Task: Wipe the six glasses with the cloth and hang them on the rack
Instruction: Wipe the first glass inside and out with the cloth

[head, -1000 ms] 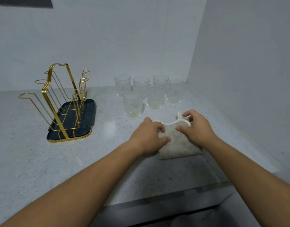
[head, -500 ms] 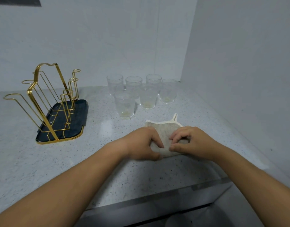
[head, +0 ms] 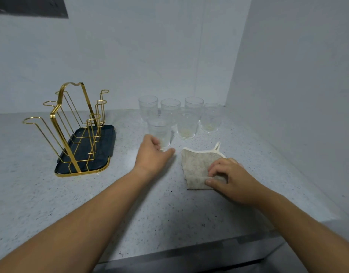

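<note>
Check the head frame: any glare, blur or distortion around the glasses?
Head view: soft even light, hardly any shadows; dull sheen on the countertop beside the left hand, which looks slightly soft; the cloth the right hand pinches is sharp; the six glasses are low-contrast against the wall; wide-angle leans its corner.

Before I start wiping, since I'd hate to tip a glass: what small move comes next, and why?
Probably close the left hand round the nearest glass and lift it toward the cloth. That hand is open right at the glass's base, the right hand already pinches the cloth, and no glass hangs on the rack yet.
</note>
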